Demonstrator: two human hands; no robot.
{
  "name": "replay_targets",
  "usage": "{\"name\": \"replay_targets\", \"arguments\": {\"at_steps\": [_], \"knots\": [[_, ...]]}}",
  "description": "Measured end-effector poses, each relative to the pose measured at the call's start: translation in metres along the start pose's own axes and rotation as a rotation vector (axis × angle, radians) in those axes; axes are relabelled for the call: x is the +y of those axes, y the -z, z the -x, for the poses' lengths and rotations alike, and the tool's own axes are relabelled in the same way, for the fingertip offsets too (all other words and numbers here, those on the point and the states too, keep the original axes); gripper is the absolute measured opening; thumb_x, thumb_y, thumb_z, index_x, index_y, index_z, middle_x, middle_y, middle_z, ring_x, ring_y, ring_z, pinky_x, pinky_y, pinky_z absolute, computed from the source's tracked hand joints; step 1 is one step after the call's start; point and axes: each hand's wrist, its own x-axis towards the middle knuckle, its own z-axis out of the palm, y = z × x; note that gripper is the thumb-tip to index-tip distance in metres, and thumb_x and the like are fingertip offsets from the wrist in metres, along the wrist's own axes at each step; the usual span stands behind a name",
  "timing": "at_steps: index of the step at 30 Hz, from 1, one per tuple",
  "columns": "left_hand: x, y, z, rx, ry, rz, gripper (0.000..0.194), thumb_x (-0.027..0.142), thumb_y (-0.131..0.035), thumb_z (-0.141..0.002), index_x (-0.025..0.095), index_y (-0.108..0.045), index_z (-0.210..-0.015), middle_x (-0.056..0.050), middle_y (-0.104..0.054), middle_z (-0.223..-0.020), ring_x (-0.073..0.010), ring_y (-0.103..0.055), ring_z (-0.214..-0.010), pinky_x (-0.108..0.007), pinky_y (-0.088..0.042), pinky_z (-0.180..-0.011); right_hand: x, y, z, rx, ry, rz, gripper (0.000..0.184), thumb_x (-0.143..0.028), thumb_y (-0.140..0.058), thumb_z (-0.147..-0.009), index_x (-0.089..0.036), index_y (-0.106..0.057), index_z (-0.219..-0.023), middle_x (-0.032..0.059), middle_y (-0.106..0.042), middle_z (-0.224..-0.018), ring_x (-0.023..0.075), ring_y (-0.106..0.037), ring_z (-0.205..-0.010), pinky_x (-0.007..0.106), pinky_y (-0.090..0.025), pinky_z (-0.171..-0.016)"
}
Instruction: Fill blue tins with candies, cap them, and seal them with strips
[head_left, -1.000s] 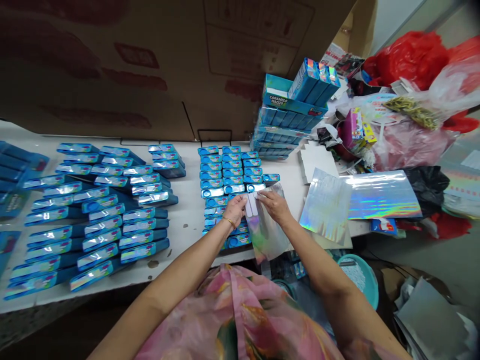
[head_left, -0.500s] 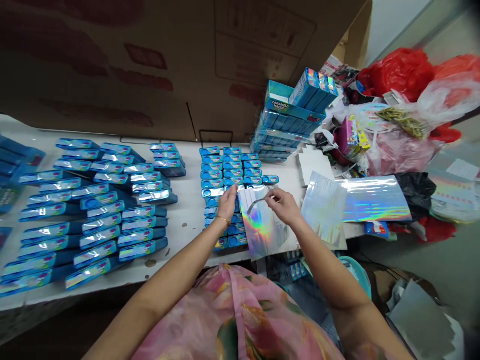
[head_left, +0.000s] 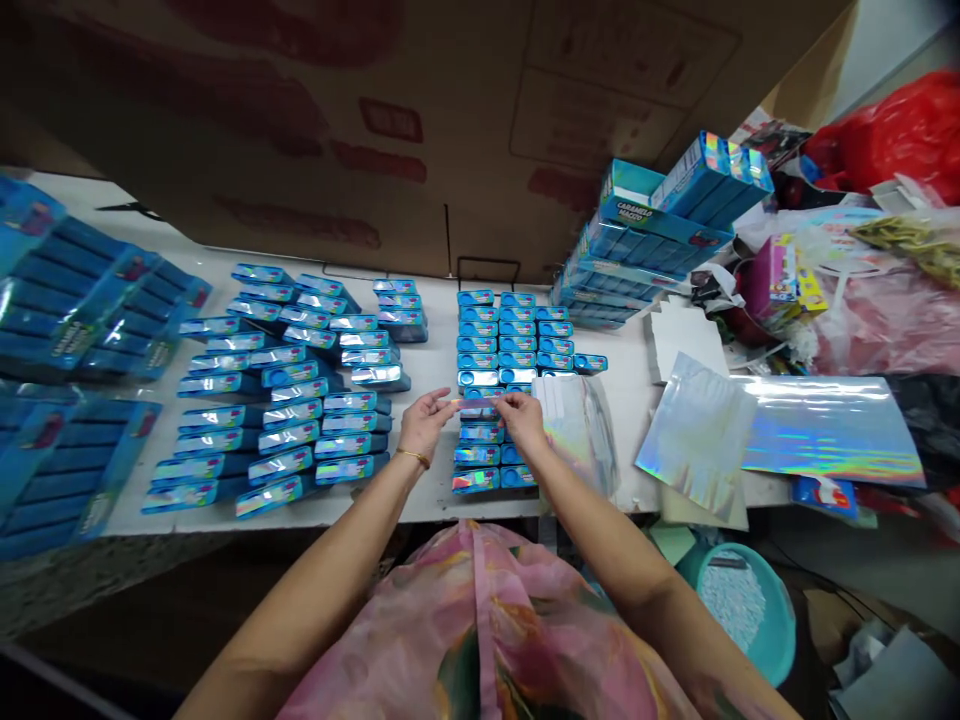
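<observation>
A small shiny holographic sticker strip [head_left: 478, 403] is stretched level between my two hands, above a block of small blue boxes [head_left: 477, 433]. My right hand [head_left: 523, 420] pinches its right end. At the left end, the thumb and fingertips of my left hand [head_left: 422, 427] close on the strip. The boxes under it stand in close columns, and some have shiny strips on their upward faces. Partly behind my right wrist lies a silvery sticker sheet [head_left: 577, 425], to the right of the boxes.
More blue boxes [head_left: 289, 435] stand in loose rows at left, beside wrapped blue packs [head_left: 67, 300]. Stacked display cartons [head_left: 637, 235] rise at back right, before a big cardboard box [head_left: 450, 120]. Further holographic sheets [head_left: 825, 425] lie right. A teal basin [head_left: 784, 630] sits below the table.
The strip has come off the sticker sheet in my right hand and moved left over the boxes. My left hand has left the sheet's edge and taken the strip's other end. The view has shifted left.
</observation>
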Motion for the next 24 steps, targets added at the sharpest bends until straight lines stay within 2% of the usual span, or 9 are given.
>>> {"name": "replay_targets", "arguments": {"at_steps": [4, 8, 13, 17, 21, 24], "knots": [[-0.011, 0.008, -0.022, 0.057, 0.028, -0.018, 0.048, 0.029, -0.07, -0.045, 0.011, -0.057, -0.088, 0.004, -0.054, -0.055, -0.0086, -0.049, -0.053, -0.023, -0.035, -0.054, 0.015, -0.02, -0.012, 0.106, 0.028, 0.192, 0.026, -0.041, -0.052, -0.067, -0.017, -0.062, -0.07, -0.0011, -0.059, -0.056, 0.0109, -0.051, -0.045, 0.021, -0.038, -0.045], [-0.02, 0.005, -0.036, 0.03, 0.022, -0.004, 0.047, 0.027, -0.069, -0.047, 0.012, -0.056, -0.089, 0.003, -0.056, -0.056, -0.0096, -0.051, -0.055, -0.024, -0.038, -0.057, 0.018, -0.019, -0.018, 0.164, 0.074, 0.338, 0.026, -0.04, -0.051, -0.069, -0.017, -0.064, -0.071, 0.0008, -0.063, -0.062, 0.0144, -0.057, -0.059, 0.022, -0.04, -0.053], [-0.029, 0.002, -0.044, 0.05, 0.045, 0.01, 0.045, 0.025, -0.068, -0.046, 0.012, -0.055, -0.087, 0.003, -0.056, -0.055, -0.0107, -0.053, -0.056, -0.025, -0.041, -0.06, 0.016, -0.02, -0.021, 0.181, 0.059, 0.491, 0.023, -0.036, -0.051, -0.072, -0.017, -0.064, -0.072, 0.0014, -0.064, -0.064, 0.0142, -0.058, -0.061, 0.022, -0.038, -0.055], [-0.035, -0.004, -0.047, 0.054, 0.064, 0.014, 0.047, 0.026, -0.069, -0.046, 0.012, -0.054, -0.088, 0.002, -0.058, -0.058, -0.0123, -0.055, -0.057, -0.027, -0.042, -0.061, 0.012, -0.023, -0.022, 0.152, 0.06, 0.718, 0.022, -0.034, -0.05, -0.076, -0.017, -0.064, -0.076, 0.003, -0.065, -0.071, 0.015, -0.059, -0.067, 0.022, -0.038, -0.059], [-0.04, -0.009, -0.047, 0.092, -0.011, -0.076, 0.04, 0.026, -0.065, -0.05, 0.013, -0.056, -0.087, 0.001, -0.058, -0.059, -0.0128, -0.055, -0.057, -0.027, -0.043, -0.06, 0.004, -0.02, -0.013, 0.147, 0.093, 0.985, 0.026, -0.032, -0.042, -0.083, -0.018, -0.057, -0.099, 0.0063, -0.064, -0.082, 0.0168, -0.059, -0.075, 0.024, -0.039, -0.064], [-0.042, -0.006, -0.046, 0.086, -0.073, -0.227, 0.028, 0.025, -0.061, -0.055, 0.015, -0.061, -0.081, -0.001, -0.06, -0.062, -0.0142, -0.055, -0.059, -0.027, -0.043, -0.062, 0.001, -0.017, -0.003, -0.022, 0.233, 1.182, 0.033, -0.022, -0.033, -0.086, -0.023, -0.047, -0.116, 0.0099, -0.06, -0.096, 0.018, -0.059, -0.076, 0.027, -0.041, -0.064]]}}
